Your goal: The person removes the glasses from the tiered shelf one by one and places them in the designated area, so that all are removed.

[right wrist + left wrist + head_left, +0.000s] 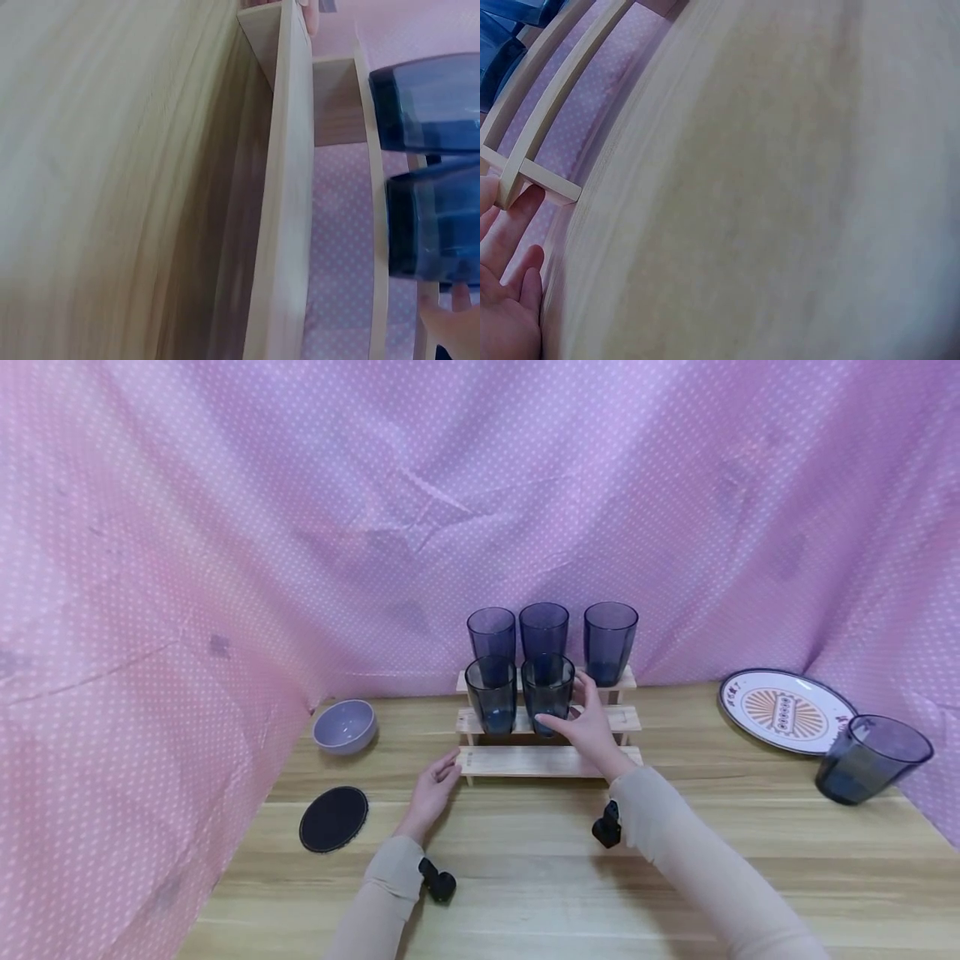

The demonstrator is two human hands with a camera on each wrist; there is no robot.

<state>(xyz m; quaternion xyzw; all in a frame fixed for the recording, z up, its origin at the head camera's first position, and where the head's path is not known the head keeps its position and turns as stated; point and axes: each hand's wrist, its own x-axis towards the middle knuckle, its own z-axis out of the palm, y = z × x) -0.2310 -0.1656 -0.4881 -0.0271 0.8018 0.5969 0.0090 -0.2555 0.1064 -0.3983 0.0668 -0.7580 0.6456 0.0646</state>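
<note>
Glasses point(431, 225) partly outside right-wrist view

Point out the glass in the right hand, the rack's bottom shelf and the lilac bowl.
Held glass point(547, 697), head view: front wall.
Bottom shelf point(527, 761), head view: upper surface.
Lilac bowl point(343, 724), head view: inner surface.

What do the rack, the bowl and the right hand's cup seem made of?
Rack: probably bare wood, matte; pale, wood-toned boards.
Cup: likely tinted glass, glossy; see-through with reflections, though plastic is possible.
Bowl: perhaps glazed ceramic; smooth with a sheen, but plastic could look alike.
</note>
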